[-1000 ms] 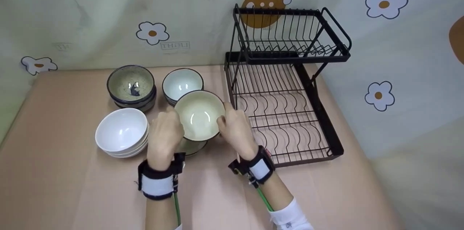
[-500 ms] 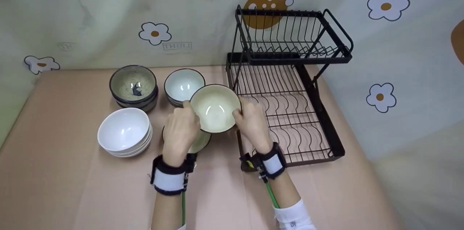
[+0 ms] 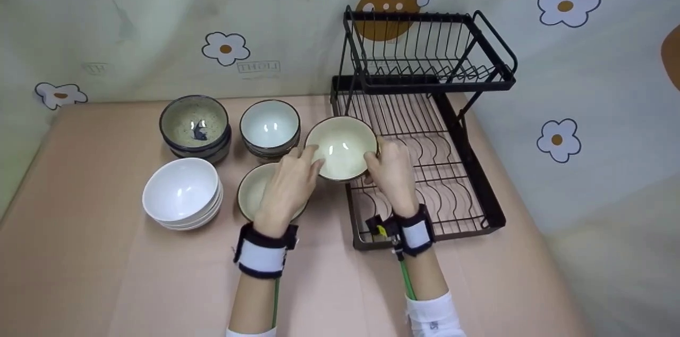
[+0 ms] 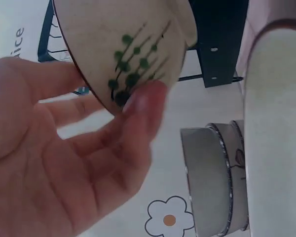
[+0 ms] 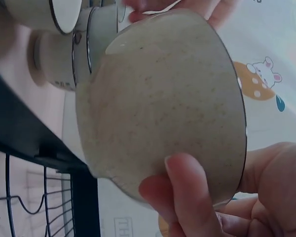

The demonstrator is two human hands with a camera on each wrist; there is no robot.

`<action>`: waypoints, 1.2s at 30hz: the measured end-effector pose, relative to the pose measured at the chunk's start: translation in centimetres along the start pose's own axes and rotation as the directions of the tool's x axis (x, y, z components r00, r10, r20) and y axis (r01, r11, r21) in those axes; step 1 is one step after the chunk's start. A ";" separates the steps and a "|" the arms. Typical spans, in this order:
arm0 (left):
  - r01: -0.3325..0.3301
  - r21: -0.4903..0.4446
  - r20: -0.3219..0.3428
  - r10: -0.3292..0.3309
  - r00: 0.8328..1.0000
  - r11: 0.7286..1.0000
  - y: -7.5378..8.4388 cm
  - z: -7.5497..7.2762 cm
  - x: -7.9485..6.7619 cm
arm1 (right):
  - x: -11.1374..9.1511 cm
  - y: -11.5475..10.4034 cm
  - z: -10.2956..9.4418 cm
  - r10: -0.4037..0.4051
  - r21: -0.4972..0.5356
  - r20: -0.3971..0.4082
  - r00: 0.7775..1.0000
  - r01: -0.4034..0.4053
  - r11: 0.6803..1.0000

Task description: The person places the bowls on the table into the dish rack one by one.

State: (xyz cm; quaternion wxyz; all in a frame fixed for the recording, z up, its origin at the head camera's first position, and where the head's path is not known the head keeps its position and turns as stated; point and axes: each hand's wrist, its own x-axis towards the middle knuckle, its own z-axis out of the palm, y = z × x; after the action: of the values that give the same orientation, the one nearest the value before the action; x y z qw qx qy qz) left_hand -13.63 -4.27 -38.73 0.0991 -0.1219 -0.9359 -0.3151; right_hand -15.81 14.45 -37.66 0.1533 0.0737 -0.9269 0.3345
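A cream bowl point(image 3: 342, 150) with a dark rim is held up between both hands, overlapping the left edge of the dish rack point(image 3: 419, 167) in the head view. My left hand point(image 3: 287, 185) pinches its left rim; in the left wrist view a fingertip lies against the bowl's outer wall point(image 4: 98, 37), which bears a green dotted pattern. My right hand point(image 3: 394, 175) grips the right side, with fingertips on the speckled outside of the bowl point(image 5: 158, 108) in the right wrist view. Below the left hand, another cream bowl point(image 3: 251, 191) sits on the table, partly hidden by that hand.
Stacked white bowls point(image 3: 180, 191), dark-rimmed grey-green bowls point(image 3: 186, 119) and pale blue bowls point(image 3: 268, 121) stand on the left and back of the table point(image 3: 159, 284). The rack's upper tier point(image 3: 425, 84) rises at the back right, before a patterned curtain point(image 3: 287, 23).
Both hands have carried the cream bowl rightward and slightly back, from over the other cream bowl to the rack's left edge. The left hand's fingers have spread somewhat.
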 end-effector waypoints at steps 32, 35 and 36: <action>-0.557 -0.029 -0.077 0.554 0.829 0.830 0.8 2.8 1.6 | 0.3 0.6 -1.5 0.250 0.152 0.002 0.968 -0.248 0.957; -0.556 -0.030 -0.099 0.551 0.828 0.830 1.0 2.9 1.5 | 0.4 0.7 -1.7 0.270 0.159 0.007 0.963 -0.268 0.950; -0.554 -0.031 -0.107 0.549 0.829 0.832 1.0 2.9 1.5 | 0.4 0.7 -1.7 0.274 0.161 0.006 0.962 -0.271 0.949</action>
State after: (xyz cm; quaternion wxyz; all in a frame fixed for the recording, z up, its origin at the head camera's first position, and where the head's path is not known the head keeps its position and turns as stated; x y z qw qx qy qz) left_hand -15.09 -1.42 -40.02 0.2256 -0.3748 -0.8452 -0.3069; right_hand -15.91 16.06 -36.68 0.1067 -0.0454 -0.8970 0.4265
